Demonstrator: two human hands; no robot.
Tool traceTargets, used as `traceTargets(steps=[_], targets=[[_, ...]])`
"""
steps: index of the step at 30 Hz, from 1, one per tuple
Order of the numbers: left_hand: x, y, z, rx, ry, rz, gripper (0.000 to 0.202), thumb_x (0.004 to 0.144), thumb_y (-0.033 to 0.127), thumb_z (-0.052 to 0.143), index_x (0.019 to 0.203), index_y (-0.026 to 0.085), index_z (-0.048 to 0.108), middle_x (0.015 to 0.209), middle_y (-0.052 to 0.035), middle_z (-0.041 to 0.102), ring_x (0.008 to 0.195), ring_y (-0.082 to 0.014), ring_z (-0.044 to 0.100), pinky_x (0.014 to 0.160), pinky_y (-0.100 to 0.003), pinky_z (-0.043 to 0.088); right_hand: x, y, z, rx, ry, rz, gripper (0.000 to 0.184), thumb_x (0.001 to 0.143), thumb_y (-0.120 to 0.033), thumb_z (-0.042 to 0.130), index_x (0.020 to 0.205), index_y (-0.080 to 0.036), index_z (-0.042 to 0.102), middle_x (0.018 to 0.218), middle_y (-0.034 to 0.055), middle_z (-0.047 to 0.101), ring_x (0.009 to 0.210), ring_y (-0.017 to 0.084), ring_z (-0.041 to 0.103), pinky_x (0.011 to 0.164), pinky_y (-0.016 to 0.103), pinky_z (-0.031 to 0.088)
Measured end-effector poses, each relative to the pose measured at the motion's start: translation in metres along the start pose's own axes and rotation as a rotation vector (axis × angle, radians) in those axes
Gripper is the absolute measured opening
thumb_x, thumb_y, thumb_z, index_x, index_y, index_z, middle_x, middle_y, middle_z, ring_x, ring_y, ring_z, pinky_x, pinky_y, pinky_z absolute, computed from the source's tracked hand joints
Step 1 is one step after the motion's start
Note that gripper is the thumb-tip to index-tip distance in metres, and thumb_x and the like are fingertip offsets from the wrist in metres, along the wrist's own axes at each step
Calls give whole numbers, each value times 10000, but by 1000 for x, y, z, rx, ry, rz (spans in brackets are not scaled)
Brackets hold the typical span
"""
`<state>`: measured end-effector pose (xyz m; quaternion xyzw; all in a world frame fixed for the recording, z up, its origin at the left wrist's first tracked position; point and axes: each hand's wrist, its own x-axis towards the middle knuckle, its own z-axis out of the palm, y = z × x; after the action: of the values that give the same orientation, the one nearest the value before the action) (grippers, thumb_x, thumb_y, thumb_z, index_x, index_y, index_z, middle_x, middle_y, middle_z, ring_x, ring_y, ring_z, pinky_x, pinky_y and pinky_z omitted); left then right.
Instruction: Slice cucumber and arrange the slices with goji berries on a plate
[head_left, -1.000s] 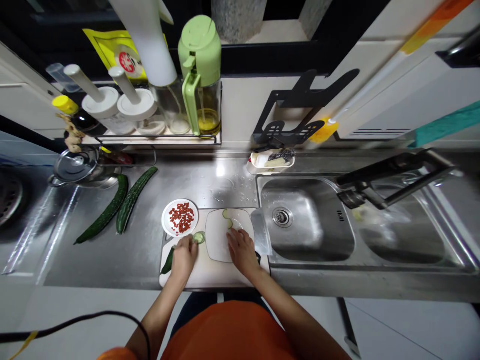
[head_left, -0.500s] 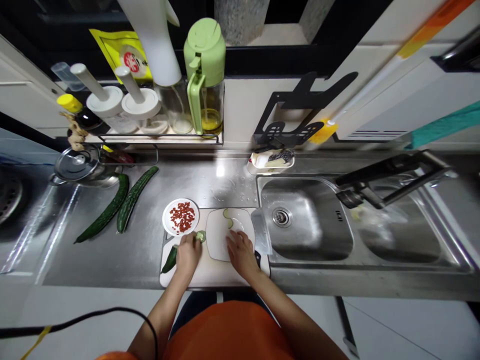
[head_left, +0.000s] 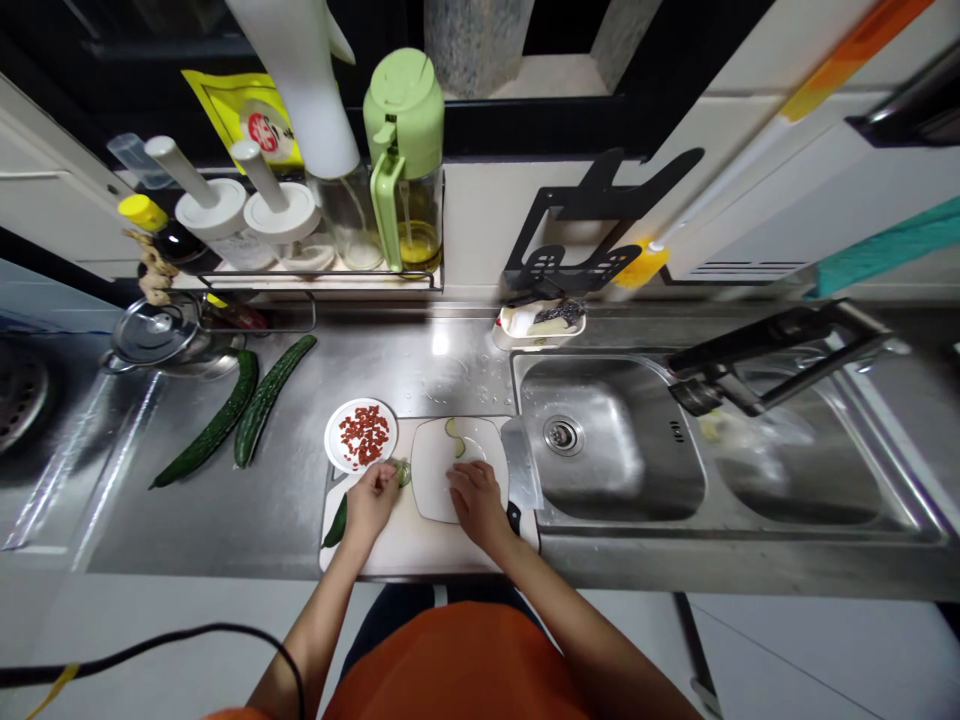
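Note:
A white plate (head_left: 431,480) rests on the cutting board (head_left: 409,550), with a few thin cucumber slices (head_left: 455,440) laid in a curved line on it. My right hand (head_left: 480,505) is over the plate's right side, fingers stretched downward near those slices. At the board's left, my left hand (head_left: 369,505) has thumb and fingers pinched together on a cucumber slice (head_left: 403,472). A cut piece of cucumber (head_left: 336,522) lies partly behind that hand. Right of the plate is a kitchen knife (head_left: 523,465), its black handle partly covered by my right hand.
A small white dish (head_left: 331,438) of chopped red bits overlaps the board's upper left corner. Two whole cucumbers (head_left: 274,395) lie on the steel counter (head_left: 180,530). To the right is a double sink (head_left: 615,440); a rack of jars and an oil bottle (head_left: 409,140) stands behind.
My left hand has lifted slightly and its fingers have drawn into a pinch by the slices. My right hand has shifted only a little to the left over the plate.

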<state>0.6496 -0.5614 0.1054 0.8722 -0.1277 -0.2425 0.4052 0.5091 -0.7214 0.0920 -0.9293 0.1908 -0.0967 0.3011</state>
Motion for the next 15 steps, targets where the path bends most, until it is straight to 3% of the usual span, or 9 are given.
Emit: traceTargets(steps=[5,9,15], targets=[[7,18,-2,-210,-175,47,278,735,400,585,858,156,638,727,-24,645,634,-115,550,601,-219,418,23,-8,-7,266,17,10,286,818,-187,499,1074,-193,627,1068,78,624,1030,213,487,920,403,383],[10,43,0,-298,-335,55,297,725,404,612,868,146,643,732,-29,639,650,-116,545,608,-222,408,39,-15,-17,460,-104,146,321,793,-229,537,1102,-226,623,1049,60,638,975,195,546,808,345,443],[16,55,4,-405,-413,11,323,683,407,673,868,144,655,747,-30,645,666,-111,543,618,-216,389,46,-14,-28,611,-232,319,186,790,-333,547,823,-205,677,808,14,674,767,152,591,647,252,412]])
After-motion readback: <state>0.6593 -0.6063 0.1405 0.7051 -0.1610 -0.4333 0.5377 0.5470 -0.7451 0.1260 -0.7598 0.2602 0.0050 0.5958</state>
